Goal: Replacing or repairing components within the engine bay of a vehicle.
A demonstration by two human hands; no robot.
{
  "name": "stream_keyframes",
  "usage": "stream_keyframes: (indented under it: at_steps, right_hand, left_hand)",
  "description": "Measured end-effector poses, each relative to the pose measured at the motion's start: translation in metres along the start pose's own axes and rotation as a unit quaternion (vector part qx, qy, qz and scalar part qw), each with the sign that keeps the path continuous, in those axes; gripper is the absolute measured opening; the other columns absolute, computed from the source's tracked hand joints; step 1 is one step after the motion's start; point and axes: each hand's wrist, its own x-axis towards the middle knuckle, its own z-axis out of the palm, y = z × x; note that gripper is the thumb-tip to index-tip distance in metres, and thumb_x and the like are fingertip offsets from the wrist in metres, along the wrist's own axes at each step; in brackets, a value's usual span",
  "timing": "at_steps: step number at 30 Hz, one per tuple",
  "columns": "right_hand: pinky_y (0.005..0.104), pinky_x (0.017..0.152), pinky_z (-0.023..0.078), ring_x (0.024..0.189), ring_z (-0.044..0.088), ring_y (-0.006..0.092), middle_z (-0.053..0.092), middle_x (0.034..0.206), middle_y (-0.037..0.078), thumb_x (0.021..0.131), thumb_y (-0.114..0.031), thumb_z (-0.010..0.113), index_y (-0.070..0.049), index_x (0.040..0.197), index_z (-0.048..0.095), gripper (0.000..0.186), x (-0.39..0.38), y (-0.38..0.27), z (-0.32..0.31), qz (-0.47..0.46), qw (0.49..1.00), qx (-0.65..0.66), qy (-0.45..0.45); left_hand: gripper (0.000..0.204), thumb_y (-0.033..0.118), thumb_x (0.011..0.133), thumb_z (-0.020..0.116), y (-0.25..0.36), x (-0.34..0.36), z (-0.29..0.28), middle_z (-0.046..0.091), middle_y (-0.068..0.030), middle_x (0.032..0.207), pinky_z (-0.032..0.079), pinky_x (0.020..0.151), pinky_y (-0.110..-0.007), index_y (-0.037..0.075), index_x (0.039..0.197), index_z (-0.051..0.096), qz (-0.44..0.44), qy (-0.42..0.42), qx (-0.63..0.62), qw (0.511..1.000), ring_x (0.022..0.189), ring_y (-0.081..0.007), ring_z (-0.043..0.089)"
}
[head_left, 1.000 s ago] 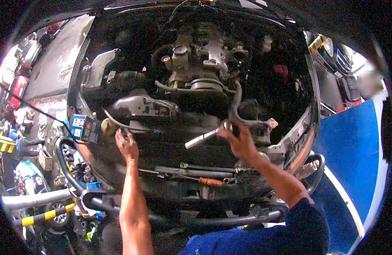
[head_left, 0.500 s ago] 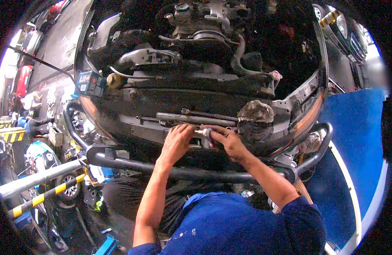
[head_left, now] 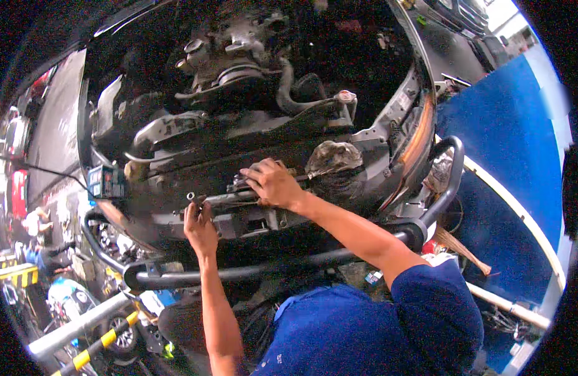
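My left hand (head_left: 202, 230) is closed at the front edge of an open car's engine bay. A small metal piece with a ring-shaped end (head_left: 190, 196) shows at its fingertips; its exact kind is unclear. To its right, my right hand (head_left: 273, 183) reaches across with fingers curled over a dark metal rod-like tool (head_left: 237, 183), partly hidden under them. Beside both hands, a long metal bar (head_left: 229, 198) lies along the front panel. A silvery upright metal part (head_left: 271, 219) stands below my right wrist.
A crumpled clear plastic wrap (head_left: 334, 158) sits right of my right hand. Nearer me runs a black tubular bumper bar (head_left: 239, 274). A blue box (head_left: 105, 182) rests at the left corner. The engine (head_left: 236, 59) lies beyond, and a striped pole (head_left: 101, 344) stands lower left.
My hands have separated from the silvery part they were both at. The left moved left to a ring-ended piece, the right up onto the tools. The view has shifted and tilted.
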Motion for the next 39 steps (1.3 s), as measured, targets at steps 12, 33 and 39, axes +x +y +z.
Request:
stream_keyframes:
  at_steps: [12, 33, 39]
  right_hand:
    - [0.0589, 0.113, 0.03, 0.141, 0.033, 0.0483, 0.041, 0.149, 0.029, 0.095, -0.051, 0.053, -0.014, 0.142, 0.053, 0.06, -0.024, 0.361, -0.236, 0.468, 0.75, -0.443, 0.151]
    - [0.0655, 0.111, 0.033, 0.148, 0.01, 0.0491, 0.022, 0.161, 0.019, 0.092, -0.033, 0.056, -0.015, 0.126, 0.066, 0.039, -0.01, 0.352, -0.231, 0.515, 0.742, -0.416, 0.102]
    - [0.0658, 0.109, 0.034, 0.149, 0.01, 0.0467, 0.022, 0.161, 0.018, 0.094, -0.034, 0.055, -0.015, 0.127, 0.066, 0.039, -0.008, 0.35, -0.23, 0.532, 0.732, -0.419, 0.077]
  left_hand:
    - [0.02, 0.015, 0.098, 0.063, 0.075, 0.126, 0.061, 0.071, -0.0135, 0.104, 0.049, 0.084, -0.034, 0.0, 0.111, 0.065, 0.144, -0.047, 0.234, 0.96, 0.09, -0.0217, 0.065]
    - [0.081, 0.024, 0.091, 0.068, 0.104, 0.453, 0.289, 0.066, -0.0244, 0.12, 0.052, 0.087, -0.051, 0.008, 0.155, 0.02, 0.26, -0.06, 0.312, 0.912, 0.106, -0.0447, 0.064]
    - [0.086, 0.035, 0.092, 0.067, 0.09, 0.486, 0.294, 0.066, -0.0263, 0.118, 0.054, 0.088, -0.049, -0.003, 0.153, 0.021, 0.361, -0.008, 0.469, 0.806, 0.107, -0.0418, 0.065]
